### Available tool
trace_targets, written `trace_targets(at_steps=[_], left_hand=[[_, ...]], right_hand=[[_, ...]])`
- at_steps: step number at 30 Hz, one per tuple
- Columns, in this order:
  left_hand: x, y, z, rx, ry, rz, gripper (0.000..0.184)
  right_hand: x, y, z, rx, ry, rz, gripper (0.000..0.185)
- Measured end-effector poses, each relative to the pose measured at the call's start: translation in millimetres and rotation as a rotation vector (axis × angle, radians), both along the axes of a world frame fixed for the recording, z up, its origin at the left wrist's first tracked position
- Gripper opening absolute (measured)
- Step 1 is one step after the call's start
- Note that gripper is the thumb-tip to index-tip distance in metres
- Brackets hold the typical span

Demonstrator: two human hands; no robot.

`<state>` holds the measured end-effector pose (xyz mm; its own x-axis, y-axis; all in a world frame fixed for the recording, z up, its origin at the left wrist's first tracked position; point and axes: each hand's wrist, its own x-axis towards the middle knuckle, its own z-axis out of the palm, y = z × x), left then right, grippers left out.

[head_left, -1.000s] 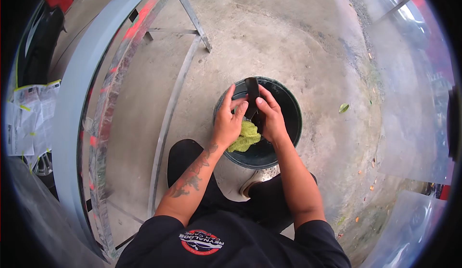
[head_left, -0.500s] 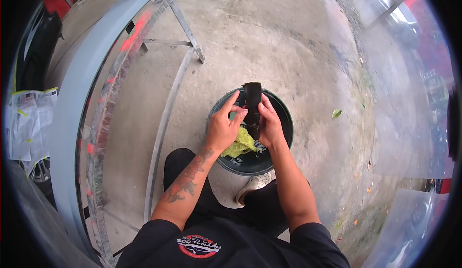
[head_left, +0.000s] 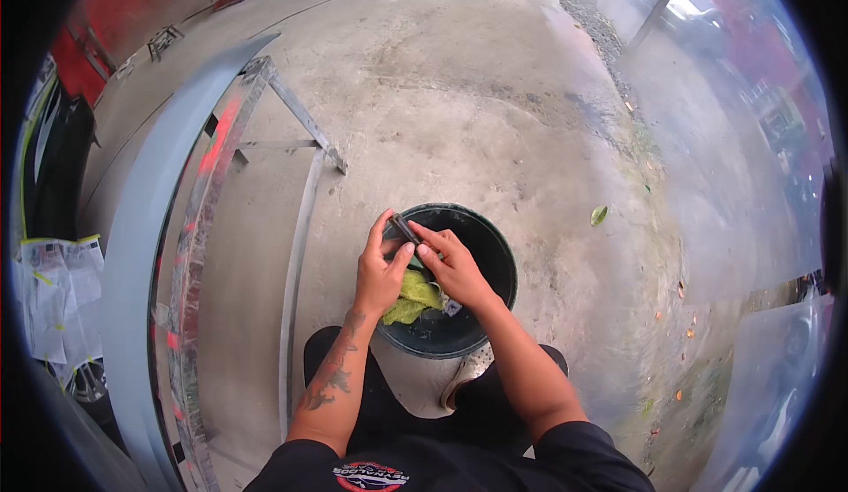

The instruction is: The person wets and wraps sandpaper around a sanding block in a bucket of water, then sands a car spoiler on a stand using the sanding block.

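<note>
Both hands are over a dark round tub on the floor between my knees. My left hand is closed on one side of a narrow black piece, its fingertips near the piece's far end. My right hand grips the other side, thumb and fingers pressed on it. The piece looks like a folded black sheet or strip; its lower part is hidden by my hands. Below them in the tub lies a crumpled yellow-green cloth. A small whitish item sits beside the cloth, too small to name.
On the left, a long pale grey-blue panel rests on a paint-marked metal stand. Further left are papers and a dark car part. Translucent plastic sheeting hangs at the right. A leaf lies on the concrete floor.
The black piece has turned from upright and broad to tilted and narrow. My left hand, which had its fingers spread beside it, now grips it too. The view has shifted, showing more floor ahead.
</note>
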<state>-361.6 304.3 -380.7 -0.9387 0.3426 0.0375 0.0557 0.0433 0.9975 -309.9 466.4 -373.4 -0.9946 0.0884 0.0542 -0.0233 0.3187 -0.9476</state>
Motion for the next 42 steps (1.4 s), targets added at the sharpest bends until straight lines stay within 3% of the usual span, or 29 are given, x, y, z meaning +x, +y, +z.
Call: trace_targets(at_steps=[6,11,14,17,21,26,28,30,33,35,39,42], left_hand=[[-2.4,1.4,1.7,0.036,0.015,-0.030,0.067],[-7.5,-2.5,13.8,-0.042,-0.024,-0.132,0.069],[-10.3,-4.5,0.1,0.023,-0.056,-0.140,0.063],[-11.1,-2.1,2.7,0.083,-0.055,-0.127,0.060],[-16.0,0.5,0.9,0.162,-0.090,-0.144,0.060],[-24.0,3.0,-9.7,0.181,-0.127,-0.193,0.062],[-25.1,6.6,-11.7,0.065,-0.162,-0.207,0.064],[-26.8,9.8,-25.9,-0.108,-0.186,-0.188,0.062],[-30.3,23.1,-34.3,-0.725,-0.118,-0.390,0.062],[-23.5,40.5,-50.3,-1.008,-0.009,-0.536,0.066],[-11.9,74.4,-111.4,-1.519,-0.002,-0.819,0.083],[22.8,69.9,-139.8,-1.724,0.018,-0.954,0.075]], right_hand=[[2.6,0.7,-11.1,0.141,0.095,0.009,0.047],[4.2,0.7,-10.9,0.042,0.069,0.002,0.046],[4.7,2.3,-2.1,0.073,0.049,-0.002,0.044],[2.0,-0.8,-9.1,-0.085,0.128,-0.076,0.038],[0.7,4.7,-17.5,-0.091,0.151,-0.061,0.045],[5.5,17.1,6.2,-0.172,-0.062,0.021,0.051],[5.4,27.6,8.9,-0.077,-0.135,0.020,0.051],[4.5,39.9,-14.6,0.194,-0.178,0.016,0.049],[11.8,45.8,-47.1,0.519,-0.317,-0.033,0.048],[17.7,43.0,-67.2,0.648,-0.486,-0.057,0.050],[26.0,32.0,-136.1,0.691,-0.689,-0.094,0.049],[26.0,27.7,-163.9,0.713,-0.770,-0.044,0.048]])
